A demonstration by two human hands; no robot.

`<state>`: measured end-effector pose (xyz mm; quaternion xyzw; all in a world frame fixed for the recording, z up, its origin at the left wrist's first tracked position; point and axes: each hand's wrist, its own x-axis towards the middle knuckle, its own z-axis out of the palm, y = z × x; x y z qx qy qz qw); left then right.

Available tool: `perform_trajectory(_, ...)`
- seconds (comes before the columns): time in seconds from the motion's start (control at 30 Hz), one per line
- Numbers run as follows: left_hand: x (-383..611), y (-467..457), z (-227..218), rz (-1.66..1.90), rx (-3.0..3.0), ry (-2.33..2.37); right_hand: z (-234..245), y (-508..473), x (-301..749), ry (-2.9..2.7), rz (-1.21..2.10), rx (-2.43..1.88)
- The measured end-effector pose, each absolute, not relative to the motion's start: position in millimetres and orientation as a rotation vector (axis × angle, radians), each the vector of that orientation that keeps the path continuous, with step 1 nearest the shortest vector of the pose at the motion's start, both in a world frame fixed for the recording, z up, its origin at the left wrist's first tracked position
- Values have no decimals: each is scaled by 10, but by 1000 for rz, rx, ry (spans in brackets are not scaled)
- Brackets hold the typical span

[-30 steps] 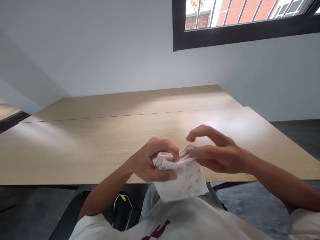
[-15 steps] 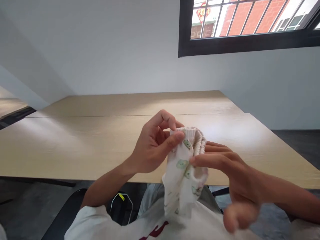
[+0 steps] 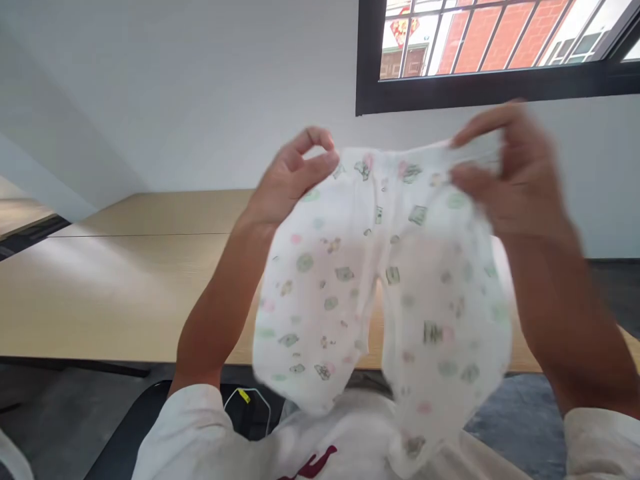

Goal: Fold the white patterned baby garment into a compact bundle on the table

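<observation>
A small pair of white pants (image 3: 345, 260) with green, pink and tan prints hangs spread out in the air before me, waistband up and both legs dangling. At the waistband's left end, my left hand (image 3: 295, 173) pinches the cloth between thumb and fingers. My right hand (image 3: 510, 173), somewhat blurred, grips the waistband near its right end. The legs are blurred at the bottom and hang in front of my white shirt (image 3: 200, 433).
Behind the pants stands a light wooden table (image 3: 125, 287) with a seam across it, against a pale wall (image 3: 225, 87). A dark-framed barred window (image 3: 480, 80) is at upper right. A black chair (image 3: 130, 427) and a cable with a yellow tag (image 3: 244, 396) are at lower left.
The pants were bunched up low over the table edge and are now raised and spread wide. My right hand, formerly at the cloth's side, has moved up and right onto the waistband.
</observation>
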<state>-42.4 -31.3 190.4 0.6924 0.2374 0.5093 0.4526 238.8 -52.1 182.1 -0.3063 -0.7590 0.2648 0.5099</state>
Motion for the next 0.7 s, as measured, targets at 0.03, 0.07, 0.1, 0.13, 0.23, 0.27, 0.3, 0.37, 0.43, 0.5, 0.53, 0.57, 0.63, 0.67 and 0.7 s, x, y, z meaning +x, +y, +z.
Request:
perform_trajectory(0.03,-437,-4,1757,1203,1725,672,1708,-245,2411,-1865,595,-798)
perform_trajectory(0.07,-454,287,1575,1131,1742,799,1536,19,2448,-1931,545,-875)
perform_trajectory(0.1,-471,538,1370,1101,1767,932,1314,262,2498,-2039,508,-981)
perform_trajectory(0.13,-481,732,1156,1093,1797,1068,1055,475,2558,-2104,482,-1078)
perform_trajectory(0.23,-410,848,598,1000,1931,1442,269,891,2747,-2258,254,-1339)
perform_trajectory(0.27,-339,725,473,968,2015,1413,64,960,2800,-2284,153,-1386)
perform_trajectory(0.3,-242,534,385,943,2120,1309,-94,1005,2843,-2319,87,-1364)
perform_trajectory(0.37,12,21,298,852,2353,957,-267,1058,2899,-2450,70,-1202)
perform_trajectory(0.43,306,-523,262,569,2617,559,-301,1102,2916,-2549,121,-1066)
perform_trajectory(0.5,577,-934,199,338,2842,355,-268,1144,2899,-2575,137,-1088)
perform_trajectory(0.53,685,-1058,153,269,2895,313,-245,1159,2881,-2569,118,-1147)
perform_trajectory(0.57,764,-1122,104,192,2922,288,-224,1168,2861,-2556,87,-1230)
perform_trajectory(0.63,816,-1099,34,94,2941,276,-194,1160,2827,-2511,15,-1419)
perform_trajectory(0.67,784,-1034,26,69,2932,283,-186,1144,2820,-2484,-15,-1503)
perform_trajectory(0.7,711,-951,38,52,2913,306,-180,1118,2823,-2457,-37,-1572)
